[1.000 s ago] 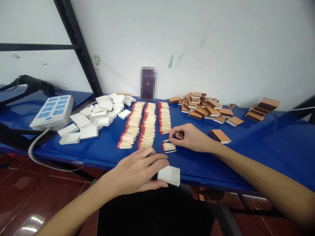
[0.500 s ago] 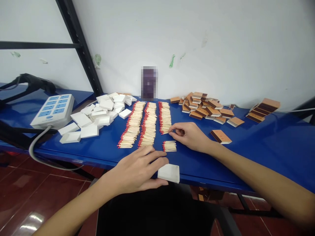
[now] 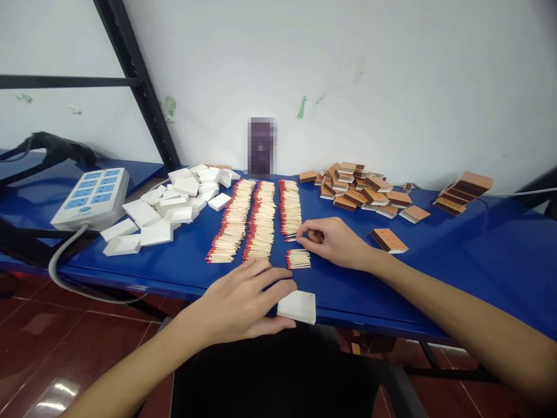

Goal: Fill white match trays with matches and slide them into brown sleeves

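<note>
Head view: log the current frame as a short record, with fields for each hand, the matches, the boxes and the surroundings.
Left hand: holds a white tray at the table's near edge
Right hand: thumb and forefinger on a match
Matches: three rows, plus a small group nearer the person
Trays: white pile, left of the rows
Sleeves: orange-brown heap, right of the rows
Surface: blue table
Also present: power strip, far left

Half-seen at the blue table (image 3: 461, 249)
From here the purple thing (image 3: 261, 146) by the wall is just coarse blocks; the left hand (image 3: 250, 302) covers one end of a white tray (image 3: 300, 306), the right hand's (image 3: 335, 244) fingertips hide a match's (image 3: 290, 239) end.
</note>
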